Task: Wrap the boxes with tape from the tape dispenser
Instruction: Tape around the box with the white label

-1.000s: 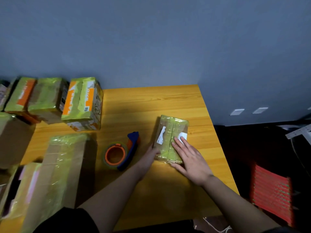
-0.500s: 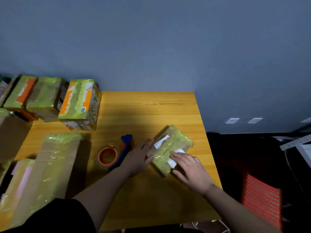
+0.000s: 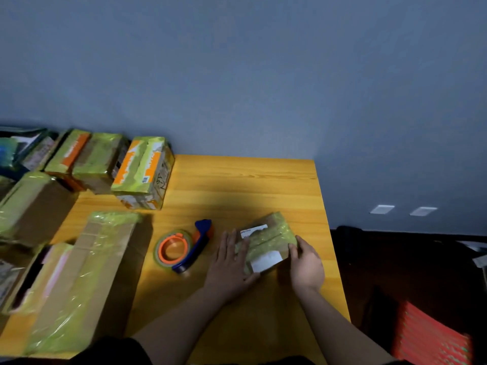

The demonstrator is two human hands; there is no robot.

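1. Along the left edge of the wooden table [image 3: 237, 185], taped cardboard boxes crowd together: a long flat box [image 3: 79, 280] wrapped in yellowish tape lies nearest the person, and a bulkier brown box [image 3: 29, 206] sits behind it.
2. Further back, by the wall, an orange-printed box [image 3: 143, 171] stands beside two more taped boxes [image 3: 84, 159].
3. Near the table's middle, the tape dispenser [image 3: 184, 247] lies flat, its orange spool holding the roll and its blue handle angled toward the small box; no hand touches it.
4. Just right of the dispenser, the left hand [image 3: 229, 262] lies with fingers straight and spread, pressing against the left side of the small box, grasping nothing.
5. Between both hands sits the small box [image 3: 266, 243], tape-wrapped, turned at an angle, white labels showing on its top.
6. At its right end, the right hand [image 3: 305, 262] grips the box, fingers curled over the near right corner.
7. Right of the table, a red slatted object [image 3: 432, 335] stands on the dark floor.
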